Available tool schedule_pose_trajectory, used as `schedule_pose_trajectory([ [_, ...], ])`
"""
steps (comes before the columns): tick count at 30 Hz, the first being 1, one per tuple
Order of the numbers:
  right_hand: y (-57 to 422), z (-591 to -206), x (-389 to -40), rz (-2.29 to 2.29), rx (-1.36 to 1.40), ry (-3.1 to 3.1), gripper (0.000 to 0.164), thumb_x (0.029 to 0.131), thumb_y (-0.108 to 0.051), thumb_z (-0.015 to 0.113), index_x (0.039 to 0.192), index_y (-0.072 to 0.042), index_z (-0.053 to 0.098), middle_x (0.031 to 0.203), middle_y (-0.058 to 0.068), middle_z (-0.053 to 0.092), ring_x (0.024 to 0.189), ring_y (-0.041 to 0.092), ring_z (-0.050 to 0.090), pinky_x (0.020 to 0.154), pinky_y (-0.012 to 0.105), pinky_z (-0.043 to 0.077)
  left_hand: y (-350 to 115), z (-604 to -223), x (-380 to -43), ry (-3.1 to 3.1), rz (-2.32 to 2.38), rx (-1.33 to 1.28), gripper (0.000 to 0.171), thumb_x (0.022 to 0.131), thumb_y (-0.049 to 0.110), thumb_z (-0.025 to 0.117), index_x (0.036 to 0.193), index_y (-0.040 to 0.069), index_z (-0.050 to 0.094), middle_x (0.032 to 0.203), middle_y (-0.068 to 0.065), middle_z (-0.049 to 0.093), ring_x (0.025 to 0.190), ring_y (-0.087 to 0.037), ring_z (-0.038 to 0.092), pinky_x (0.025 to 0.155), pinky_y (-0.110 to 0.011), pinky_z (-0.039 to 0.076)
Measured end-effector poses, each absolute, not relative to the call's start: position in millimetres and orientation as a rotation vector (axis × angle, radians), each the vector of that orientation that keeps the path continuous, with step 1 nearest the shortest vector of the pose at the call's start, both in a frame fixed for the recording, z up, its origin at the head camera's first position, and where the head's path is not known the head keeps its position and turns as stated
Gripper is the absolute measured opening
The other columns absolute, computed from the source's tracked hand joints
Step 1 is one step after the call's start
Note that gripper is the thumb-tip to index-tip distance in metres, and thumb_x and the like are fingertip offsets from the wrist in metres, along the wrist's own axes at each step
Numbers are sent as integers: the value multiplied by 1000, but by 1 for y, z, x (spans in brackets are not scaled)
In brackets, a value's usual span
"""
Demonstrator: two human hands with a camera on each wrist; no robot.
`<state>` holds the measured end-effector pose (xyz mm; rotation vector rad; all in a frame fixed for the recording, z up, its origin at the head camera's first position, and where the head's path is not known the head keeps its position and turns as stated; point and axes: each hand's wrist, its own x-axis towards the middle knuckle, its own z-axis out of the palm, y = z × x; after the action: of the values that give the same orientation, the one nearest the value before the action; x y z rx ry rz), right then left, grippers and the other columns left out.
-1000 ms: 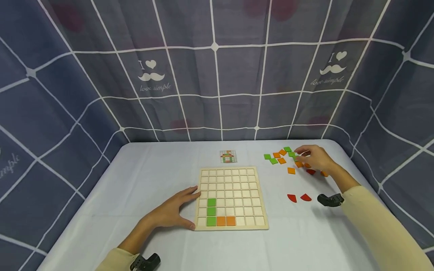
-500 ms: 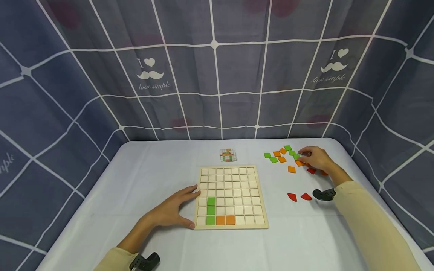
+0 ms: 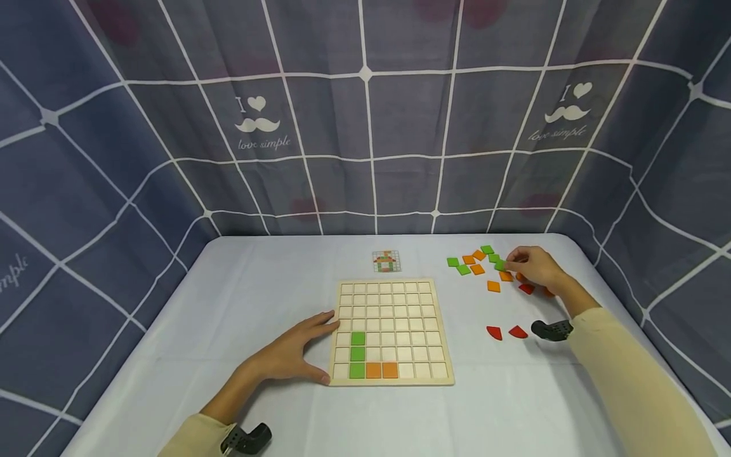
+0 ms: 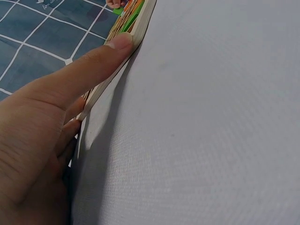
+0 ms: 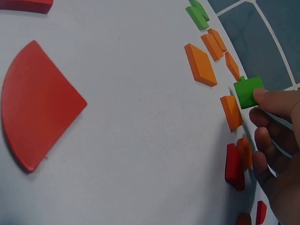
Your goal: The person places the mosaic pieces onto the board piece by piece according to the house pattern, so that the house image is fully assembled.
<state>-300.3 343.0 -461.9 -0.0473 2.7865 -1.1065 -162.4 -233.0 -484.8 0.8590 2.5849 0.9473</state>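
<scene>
My right hand (image 3: pixel 532 265) pinches a green square tile (image 5: pixel 246 93) between thumb and fingers, at the right end of a scatter of tiles. Its other fingers bend loosely in the right wrist view. Beside it lie an orange tile (image 5: pixel 231 113) and a red quarter-circle tile (image 5: pixel 234 167). My left hand (image 3: pixel 288 353) is spread along the left side of a wooden grid board (image 3: pixel 402 313), fingers touching the edge and thumb at the near left corner. In the board's grid sit a column of green tiles (image 3: pixel 357 354) and two orange tiles (image 3: pixel 381 370) in the bottom row.
A small pattern card (image 3: pixel 386 261) lies behind the board. Several loose green tiles (image 3: pixel 453 261) and orange tiles (image 3: pixel 493 287) are spread at the back right. Two red quarter-circle pieces (image 3: pixel 506 332) lie nearer. A grid-patterned curtain (image 3: pixel 400 127) surrounds the white table (image 3: pixel 274 273).
My right hand has lowered slightly among the tiles, and its fingers have closed onto a green tile. The left hand stays at the board's edge.
</scene>
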Motion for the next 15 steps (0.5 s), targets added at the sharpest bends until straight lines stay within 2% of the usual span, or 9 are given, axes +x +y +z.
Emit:
schedule_pose_trajectory([
  [15, 316, -442, -292, -1113, -231, 2753, 25, 102, -22, 68, 114, 0, 63, 103, 15, 68, 87, 30, 58, 67, 33, 53, -231, -482, -161, 2586, 946, 861, 111, 69, 59, 91, 158, 11, 45, 168, -7, 26, 153, -38, 22, 118, -62, 24],
])
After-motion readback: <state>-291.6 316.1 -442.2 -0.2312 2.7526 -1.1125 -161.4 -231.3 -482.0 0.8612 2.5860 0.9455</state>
